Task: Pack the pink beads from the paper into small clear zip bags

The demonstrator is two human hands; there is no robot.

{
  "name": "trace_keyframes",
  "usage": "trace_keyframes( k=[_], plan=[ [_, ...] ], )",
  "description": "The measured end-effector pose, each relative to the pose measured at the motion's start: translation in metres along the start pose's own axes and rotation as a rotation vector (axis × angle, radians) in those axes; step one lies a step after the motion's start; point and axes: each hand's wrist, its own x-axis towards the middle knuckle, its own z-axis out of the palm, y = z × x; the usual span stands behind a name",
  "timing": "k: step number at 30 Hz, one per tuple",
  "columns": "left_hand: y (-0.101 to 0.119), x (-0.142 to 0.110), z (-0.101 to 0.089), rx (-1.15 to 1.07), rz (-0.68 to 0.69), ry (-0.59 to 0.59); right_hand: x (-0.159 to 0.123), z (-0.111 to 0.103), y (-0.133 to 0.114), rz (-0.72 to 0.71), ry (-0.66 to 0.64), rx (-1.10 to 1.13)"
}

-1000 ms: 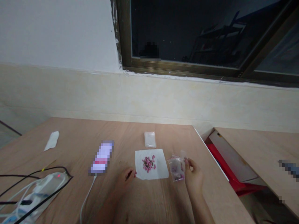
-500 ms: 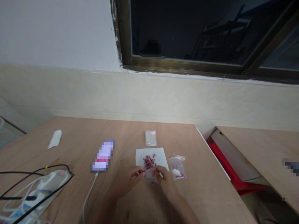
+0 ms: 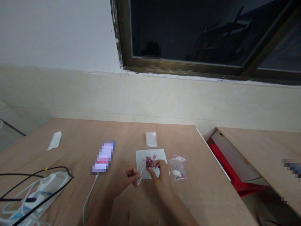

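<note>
A pile of small pink and dark red bead-like pieces [image 3: 149, 163] lies on a sheet of white paper [image 3: 140, 154]. My left hand [image 3: 132, 176] is closed on a small clear plastic bag [image 3: 140, 176], held at the paper's left edge. My right hand [image 3: 161, 174] reaches over the paper, its thumb and forefinger apart at the near right side of the pile. No piece can be made out between those fingertips. Right of the paper, close to my right hand, lies a clear zip bag [image 3: 178, 168] with some pink pieces in it.
Behind the paper lies a stack of clear bags [image 3: 150, 139]. A phone [image 3: 103, 157] on a white cable is to the left, with a power strip [image 3: 53, 185] and tangled cords farther left. A white scrap [image 3: 55, 140] lies at the back left. Right of the table [image 3: 207, 194] is a red object [image 3: 225, 172].
My hands have moved apart. The left has drawn the small bag leftward and down; the right has let go of it and shifted to the pile.
</note>
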Motion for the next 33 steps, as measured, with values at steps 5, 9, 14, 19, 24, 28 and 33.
trace_keyframes(
  k=[5,9,14,19,24,28,33],
  plan=[
    [-0.001,0.007,0.003,0.035,0.027,-0.013,0.001,0.005,-0.011,0.068,-0.394,0.142],
    [-0.004,0.009,0.007,0.096,0.011,-0.024,0.004,0.007,-0.011,0.081,-0.452,0.211],
    [0.003,0.001,0.007,0.035,0.034,-0.127,0.004,0.005,-0.009,0.112,-0.45,0.257],
    [0.007,-0.007,0.01,0.042,0.055,-0.141,-0.001,0.003,-0.009,0.139,-0.489,0.318],
    [-0.001,-0.007,0.006,0.111,0.015,0.087,-0.004,0.005,-0.006,0.203,-0.411,0.223],
    [-0.002,-0.006,0.003,0.248,0.086,0.214,-0.004,0.006,-0.006,0.223,-0.319,0.044],
    [0.004,-0.003,0.013,0.4,0.228,0.198,-0.003,0.014,-0.009,0.166,-0.397,0.124]
  ],
)
